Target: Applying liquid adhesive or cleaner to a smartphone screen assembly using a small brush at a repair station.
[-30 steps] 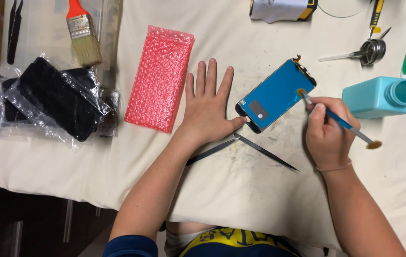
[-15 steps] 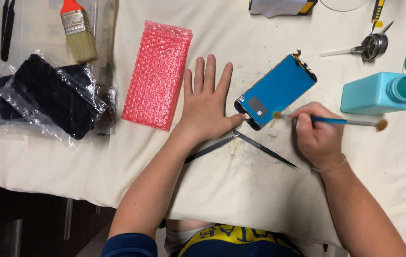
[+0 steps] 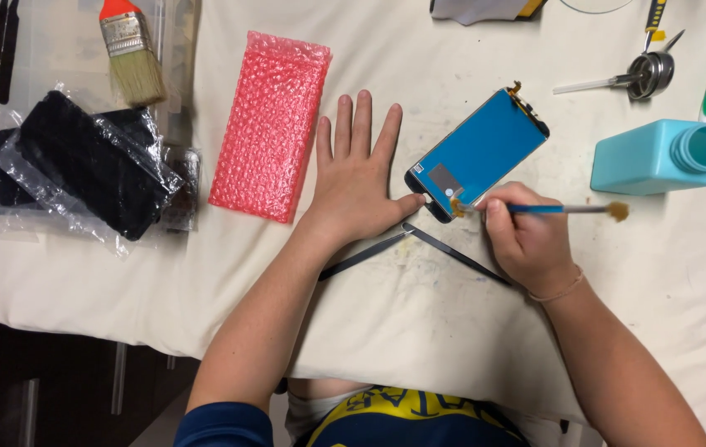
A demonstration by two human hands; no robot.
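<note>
Phone screen [image 3: 479,155] lies slanted up-right, its near corner pinned by the left hand [image 3: 357,178], fingers spread flat; right hand [image 3: 531,240] pinches a small brush [image 3: 551,209], bristles touching that same corner.

Table cover [image 3: 419,331]: matt off-white cloth, stained, slightly rough. Phone screen [image 3: 481,153]: smooth blue face with a dull sheen, black rim. Small brush [image 3: 551,209]: glossy blue handle, yellowed tips. Bottle [image 3: 659,157]: matt turquoise plastic. Bubble wrap [image 3: 270,124]: pink plastic, bumpy, shiny. Bags [image 3: 79,170]: clear crinkled glossy film. Paintbrush [image 3: 131,50]: metal band, pale bristles.
</note>
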